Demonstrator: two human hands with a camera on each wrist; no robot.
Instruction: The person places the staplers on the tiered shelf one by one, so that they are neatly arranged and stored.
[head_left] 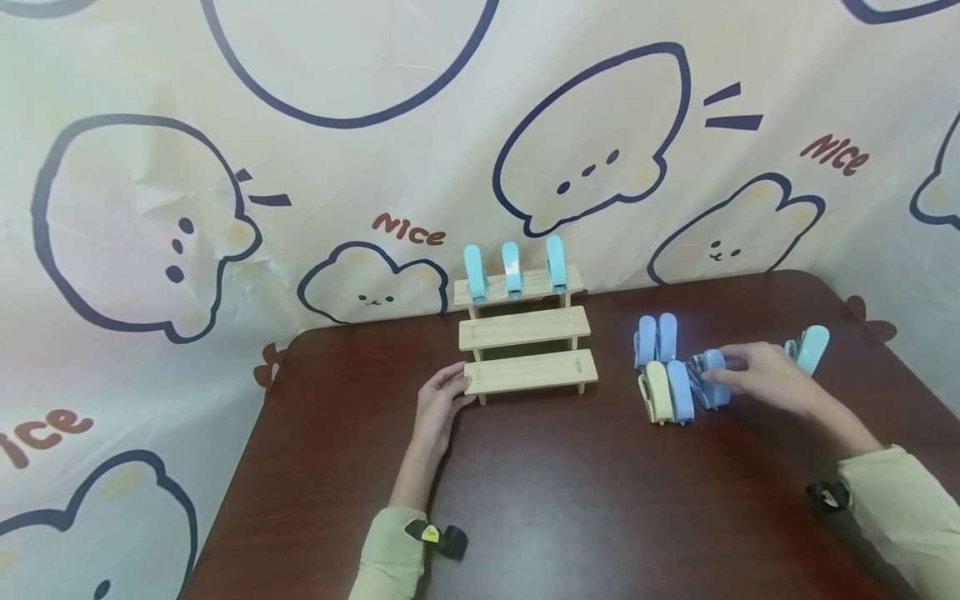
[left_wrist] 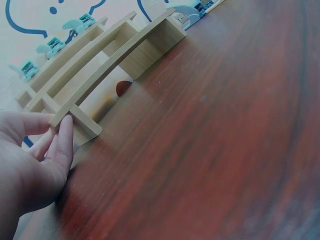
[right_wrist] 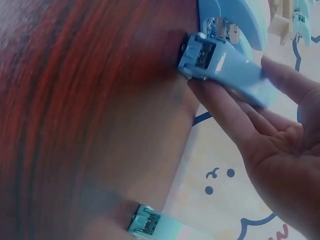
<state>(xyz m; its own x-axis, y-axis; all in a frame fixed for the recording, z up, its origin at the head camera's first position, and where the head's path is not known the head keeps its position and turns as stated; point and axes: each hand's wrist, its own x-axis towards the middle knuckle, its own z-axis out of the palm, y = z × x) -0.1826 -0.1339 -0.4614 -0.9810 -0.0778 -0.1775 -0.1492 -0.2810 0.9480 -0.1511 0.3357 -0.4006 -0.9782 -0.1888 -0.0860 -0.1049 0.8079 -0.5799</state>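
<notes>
A three-tier wooden display stand [head_left: 528,371] is at the back of the table. My left hand [head_left: 437,412] pinches the left end of its lowest step, thumb and fingers around the board in the left wrist view. Three turquoise staplers [head_left: 512,268] stand in a row on the top step. Over on the right, my right hand [head_left: 772,379] grips a blue stapler [right_wrist: 225,70] between thumb and fingers, beside a small cluster. That cluster has a cream stapler [head_left: 658,392], a blue stapler [head_left: 680,392] right against it, and two periwinkle staplers [head_left: 666,337] behind.
Another turquoise stapler [head_left: 812,348] stands to the right, partly behind my right hand. The dark wooden table [head_left: 585,500] meets a patterned cloth [head_left: 375,167] right behind the stand.
</notes>
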